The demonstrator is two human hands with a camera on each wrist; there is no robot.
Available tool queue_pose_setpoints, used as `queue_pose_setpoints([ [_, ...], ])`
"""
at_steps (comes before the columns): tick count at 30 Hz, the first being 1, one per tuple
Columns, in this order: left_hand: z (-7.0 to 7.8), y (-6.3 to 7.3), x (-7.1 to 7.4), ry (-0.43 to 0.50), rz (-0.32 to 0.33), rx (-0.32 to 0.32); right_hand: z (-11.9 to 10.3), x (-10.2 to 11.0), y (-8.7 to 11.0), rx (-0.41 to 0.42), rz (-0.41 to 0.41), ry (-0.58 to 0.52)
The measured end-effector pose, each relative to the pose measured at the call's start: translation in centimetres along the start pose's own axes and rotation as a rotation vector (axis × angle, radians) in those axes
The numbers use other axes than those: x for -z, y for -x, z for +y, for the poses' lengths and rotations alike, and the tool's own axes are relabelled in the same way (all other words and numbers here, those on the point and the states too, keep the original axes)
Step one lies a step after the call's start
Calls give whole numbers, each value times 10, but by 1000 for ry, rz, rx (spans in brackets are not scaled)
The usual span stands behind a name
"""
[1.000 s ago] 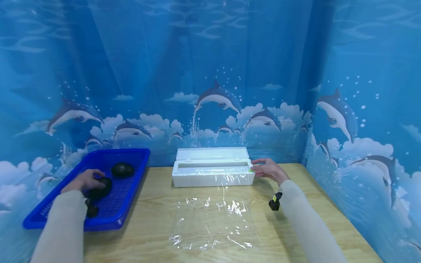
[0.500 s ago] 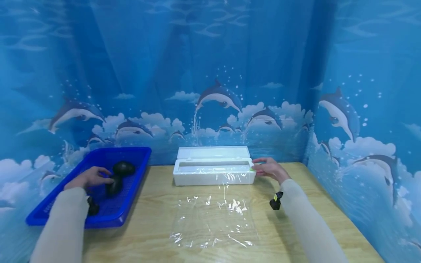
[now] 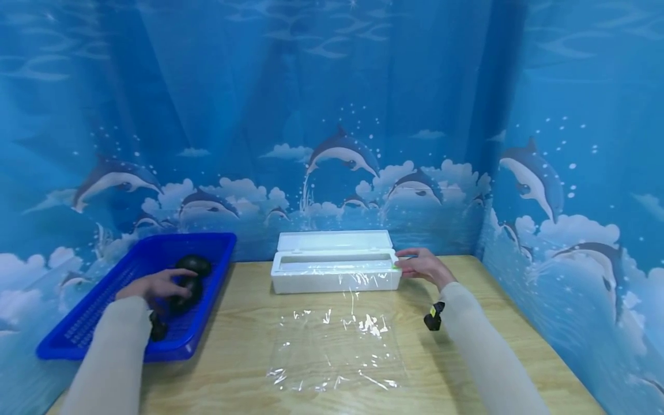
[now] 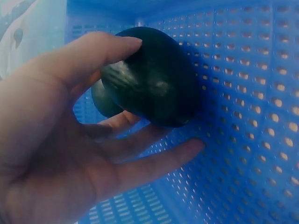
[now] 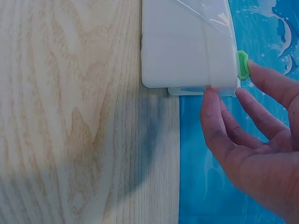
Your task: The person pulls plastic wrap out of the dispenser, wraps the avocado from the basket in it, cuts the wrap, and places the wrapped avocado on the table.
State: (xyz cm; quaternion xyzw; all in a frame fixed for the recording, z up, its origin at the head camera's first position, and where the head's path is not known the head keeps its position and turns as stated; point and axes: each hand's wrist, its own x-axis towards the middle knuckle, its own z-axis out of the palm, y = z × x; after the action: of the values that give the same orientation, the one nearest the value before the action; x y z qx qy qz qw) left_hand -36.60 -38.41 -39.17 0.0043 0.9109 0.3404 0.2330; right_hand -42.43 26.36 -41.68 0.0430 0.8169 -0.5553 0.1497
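In the blue basket (image 3: pixel 210 311) on the left, my left hand (image 3: pixel 155 285) grips a dark green avocado (image 4: pixel 161 86), thumb across its top and fingers along its underside. A second avocado (image 3: pixel 194 263) lies just behind it, partly hidden by the first in the left wrist view. My right hand (image 3: pixel 426 268) touches the right end of a white cling film box (image 3: pixel 321 283), whose lid stands raised at the back. One fingertip meets the green slide cutter (image 5: pixel 243 65); others rest at the box's end face. Clear film (image 3: pixel 337 351) stretches from the box toward me over the table.
The wooden table (image 3: pixel 249 346) ends at a dolphin-printed blue curtain (image 3: pixel 436 104) behind and on the right. The perforated basket wall (image 4: pixel 247 70) stands close beside the held avocado. Wrist cameras hang under both sleeves.
My left hand has shifted to the right within the basket, bringing its avocado nearer the second one and the basket's right wall. The right hand, box and film have stayed put.
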Motion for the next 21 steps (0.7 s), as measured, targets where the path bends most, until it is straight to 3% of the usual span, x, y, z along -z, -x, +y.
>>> queue_pose_setpoints([
  [5, 1, -4, -2, -34, 19, 19, 0, -2, -1, -21, 15, 1],
  [7, 1, -3, -1, -61, 31, -1, -1, -2, -1, -26, 17, 2],
  [16, 11, 19, 12, -44, 75, -202, 0, -1, 0, -22, 6, -15],
  [21, 27, 37, 15, -83, 161, -292, -1, -3, 0, -18, 11, -27],
])
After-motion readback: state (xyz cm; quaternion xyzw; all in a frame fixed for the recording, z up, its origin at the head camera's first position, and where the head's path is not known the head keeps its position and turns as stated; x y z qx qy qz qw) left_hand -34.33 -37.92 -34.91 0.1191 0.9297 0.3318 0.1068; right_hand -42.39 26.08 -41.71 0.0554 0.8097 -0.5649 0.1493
